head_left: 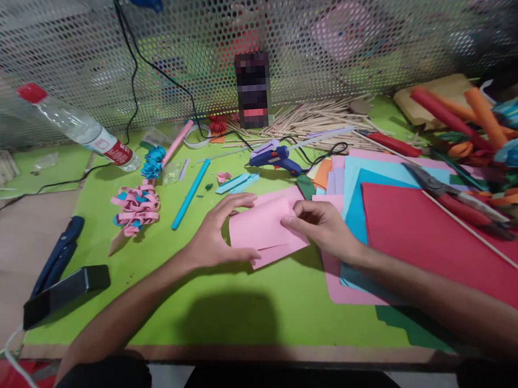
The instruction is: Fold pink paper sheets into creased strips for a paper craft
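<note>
A pink paper sheet (261, 226) is curled over on itself above the green table top (222, 303). My left hand (215, 235) holds its left end, with the thumb at the lower edge and the fingers at the upper edge. My right hand (321, 225) pinches the paper's right side between thumb and fingertips. Just beyond the paper lie light blue paper strips (238, 183) and a blue glue gun (276, 159). Stacked coloured sheets, a red one (421, 230) on top, lie under and beside my right forearm.
Scissors (459, 200) and a thin stick rest on the red sheet. At left are a plastic bottle (116, 151), a pink and blue paper flower (136, 208), a stapler (59, 252) and a black box (66, 296). Wooden sticks (320, 116) and a phone (254, 91) are by the mesh.
</note>
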Demonstrator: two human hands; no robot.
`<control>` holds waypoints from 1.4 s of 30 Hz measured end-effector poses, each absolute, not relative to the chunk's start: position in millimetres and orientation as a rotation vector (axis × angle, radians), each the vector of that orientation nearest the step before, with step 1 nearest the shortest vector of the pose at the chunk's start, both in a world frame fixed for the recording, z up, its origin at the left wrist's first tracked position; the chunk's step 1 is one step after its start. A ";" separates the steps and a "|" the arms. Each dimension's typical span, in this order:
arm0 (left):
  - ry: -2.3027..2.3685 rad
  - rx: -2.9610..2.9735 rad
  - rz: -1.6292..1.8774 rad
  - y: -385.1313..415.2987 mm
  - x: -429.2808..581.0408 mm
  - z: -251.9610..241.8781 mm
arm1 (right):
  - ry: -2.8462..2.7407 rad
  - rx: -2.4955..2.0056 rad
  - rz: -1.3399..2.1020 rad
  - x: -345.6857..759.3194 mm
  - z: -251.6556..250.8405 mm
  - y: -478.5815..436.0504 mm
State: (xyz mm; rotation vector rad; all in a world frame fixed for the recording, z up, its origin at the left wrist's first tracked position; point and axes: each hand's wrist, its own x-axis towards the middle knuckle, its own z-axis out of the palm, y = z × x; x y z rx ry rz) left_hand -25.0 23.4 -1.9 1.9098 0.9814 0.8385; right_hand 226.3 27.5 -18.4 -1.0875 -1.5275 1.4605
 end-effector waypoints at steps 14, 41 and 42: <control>1.252 1.290 1.186 26.0 -21.1 -11.0 | -1.713 -0.936 1.298 227.0 -18.9 20.4; 0.955 2.454 1.103 5.6 -20.0 7.3 | -1.750 -0.897 1.142 224.9 -7.7 9.2; 0.956 2.459 1.115 3.9 -18.9 6.6 | -1.771 -0.888 1.113 225.3 -6.2 8.0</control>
